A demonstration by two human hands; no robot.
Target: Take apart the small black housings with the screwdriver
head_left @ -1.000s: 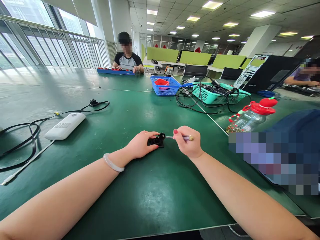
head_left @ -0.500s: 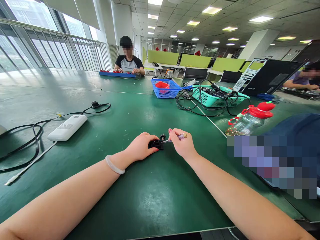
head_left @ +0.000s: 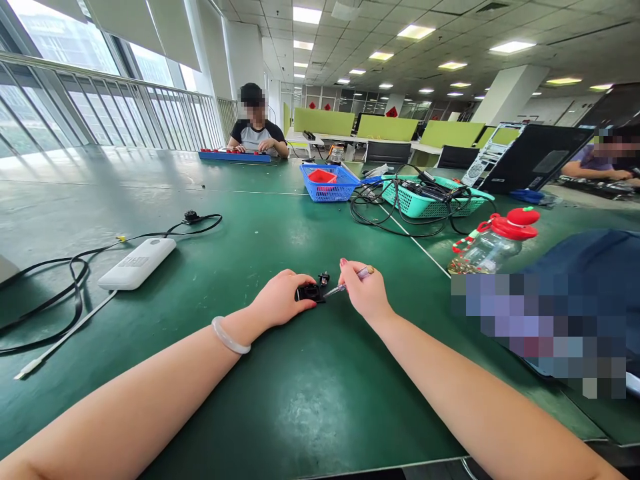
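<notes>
On the green tabletop (head_left: 240, 267), my left hand (head_left: 283, 298) grips a small black device (head_left: 311, 293) between thumb and fingers; its exact kind is too small to make out. My right hand (head_left: 367, 288) is closed round a screwdriver (head_left: 364, 273) with a clear handle. Its thin metal shaft points left and down, with the tip at the right edge of the black device; whether they touch I cannot tell. Just behind the device is a small black part (head_left: 324, 278), and I cannot tell if it is joined to it.
A white power strip (head_left: 139, 264) and black cables lie at left. Farther back are a blue basket (head_left: 330, 191) and a green basket (head_left: 425, 208) with tangled cables. A red-lidded bottle (head_left: 493, 248) stands at right. One person (head_left: 256, 130) sits across the table.
The screwdriver's tip has shifted slightly down and its shaft is more steeply tilted. My left hand keeps its hold on the black device. The whole view has tilted a little upward.
</notes>
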